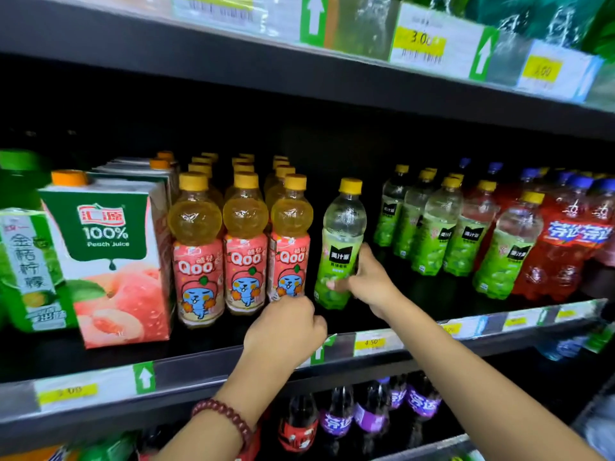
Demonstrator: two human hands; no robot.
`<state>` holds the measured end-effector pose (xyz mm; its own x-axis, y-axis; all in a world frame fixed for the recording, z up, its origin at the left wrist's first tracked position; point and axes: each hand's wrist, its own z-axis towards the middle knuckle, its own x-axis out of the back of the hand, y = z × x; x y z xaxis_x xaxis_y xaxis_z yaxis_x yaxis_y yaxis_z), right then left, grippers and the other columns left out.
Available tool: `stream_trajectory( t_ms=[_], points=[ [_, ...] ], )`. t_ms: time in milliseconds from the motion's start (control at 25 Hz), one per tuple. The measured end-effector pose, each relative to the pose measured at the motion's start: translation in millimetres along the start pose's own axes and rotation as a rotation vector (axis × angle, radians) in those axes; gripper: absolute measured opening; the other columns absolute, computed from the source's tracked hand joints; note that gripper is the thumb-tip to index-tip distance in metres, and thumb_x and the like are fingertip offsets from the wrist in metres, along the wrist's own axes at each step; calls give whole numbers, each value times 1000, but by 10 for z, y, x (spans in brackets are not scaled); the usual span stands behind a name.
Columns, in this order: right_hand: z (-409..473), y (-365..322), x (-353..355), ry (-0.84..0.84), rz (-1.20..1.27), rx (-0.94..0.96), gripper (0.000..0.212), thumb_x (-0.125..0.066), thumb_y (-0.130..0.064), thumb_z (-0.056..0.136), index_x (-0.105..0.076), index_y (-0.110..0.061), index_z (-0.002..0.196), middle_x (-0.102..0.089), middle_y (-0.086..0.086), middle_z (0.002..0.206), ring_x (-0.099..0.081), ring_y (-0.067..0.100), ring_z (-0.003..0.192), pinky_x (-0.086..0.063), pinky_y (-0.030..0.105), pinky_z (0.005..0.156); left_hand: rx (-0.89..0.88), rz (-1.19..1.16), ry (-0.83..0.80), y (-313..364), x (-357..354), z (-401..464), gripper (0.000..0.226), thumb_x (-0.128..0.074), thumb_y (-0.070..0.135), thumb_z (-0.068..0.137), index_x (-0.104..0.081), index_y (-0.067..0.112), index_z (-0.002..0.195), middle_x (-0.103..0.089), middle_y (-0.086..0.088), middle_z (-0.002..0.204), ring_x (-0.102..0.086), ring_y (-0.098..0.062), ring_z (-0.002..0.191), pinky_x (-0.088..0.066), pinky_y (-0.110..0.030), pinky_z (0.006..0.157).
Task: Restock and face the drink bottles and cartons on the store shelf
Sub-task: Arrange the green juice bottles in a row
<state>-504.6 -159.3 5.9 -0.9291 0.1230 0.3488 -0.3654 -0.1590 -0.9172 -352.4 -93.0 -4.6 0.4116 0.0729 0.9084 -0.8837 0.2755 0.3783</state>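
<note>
Right hand grips green grape bottle upright on shelf; left hand curled, holding nothing.

The right hand holds a clear plastic bottle of green grape drink with a yellow cap, upright on the dark shelf. At its nine o'clock stand pink-labelled orange drink bottles. The left hand, fingers curled, is at the foot of the nearest one, maybe touching it. A big white and green peach juice carton stands further toward nine o'clock.
</note>
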Motion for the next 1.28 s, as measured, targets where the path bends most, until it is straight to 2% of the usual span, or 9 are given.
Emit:
stream_trajectory(
  t_ms=[160,320,480,560,680,840,1000,1120,1280],
  points=[
    [186,29,-119,16,-72,-4,65,-75,1,72,-36,-9,123,-59,7,114,-56,22,108,-47,36,94,-4,19,40,9,-14,-40,26,-42,29,89,-45,10,71,-42,-5,70,-44,-26,73,-38,-30,63],
    [445,1,-210,5,-125,-24,68,-74,0,73,-33,-8,126,-58,9,118,-54,21,110,-45,37,97,-26,66,64,30,-6,-45,25,-41,30,90,-46,10,75,-45,-7,76,-43,-25,73,-36,-29,63],
    [603,22,-303,7,-144,-44,62,-72,-5,78,-33,-10,126,-56,4,111,-50,15,102,-43,29,86,-29,81,59,10,-23,-24,26,-41,29,90,-44,10,72,-43,-5,71,-44,-25,71,-35,-30,61],
    [654,91,-337,41,-145,-16,60,-72,-9,80,-35,-10,126,-56,3,110,-52,16,101,-42,29,86,-26,69,61,-2,-32,-17,27,-41,29,88,-42,11,69,-39,-3,65,-43,-25,70,-36,-30,61],
    [684,186,-363,44,-143,16,58,-71,-13,82,-40,-9,131,-57,5,117,-54,20,108,-43,33,94,-22,53,66,-14,-29,2,28,-42,29,87,-38,12,65,-35,-2,62,-43,-25,70,-36,-30,60],
    [644,251,-333,36,-239,-32,46,-70,-16,83,-52,-6,124,-61,12,123,-56,28,115,-45,37,97,-40,29,84,-8,-38,-5,34,-42,29,87,-32,13,59,-35,-2,61,-44,-25,68,-35,-30,59],
    [515,252,-4,40,-304,-108,62,-72,-19,81,-46,3,132,-53,18,133,-52,31,122,-43,38,101,-15,-16,17,-52,-41,29,34,-45,29,87,-39,10,59,-41,-4,61,-48,-26,69,-36,-28,59],
    [371,320,456,105,-353,-112,53,-71,-11,82,-51,4,128,-56,21,129,-54,30,119,-41,33,99,-31,-71,-54,8,-46,81,42,-52,28,88,-35,11,53,-39,-5,58,-48,-26,65,-34,-29,56],
    [196,437,1020,268,-374,-147,50,-72,-15,82,-54,3,125,-60,19,126,-56,31,117,-43,35,97,-134,-72,-35,480,-164,230,44,-53,29,86,-37,9,50,-42,-4,55,-60,-33,76,-41,-31,61]
  ],
)
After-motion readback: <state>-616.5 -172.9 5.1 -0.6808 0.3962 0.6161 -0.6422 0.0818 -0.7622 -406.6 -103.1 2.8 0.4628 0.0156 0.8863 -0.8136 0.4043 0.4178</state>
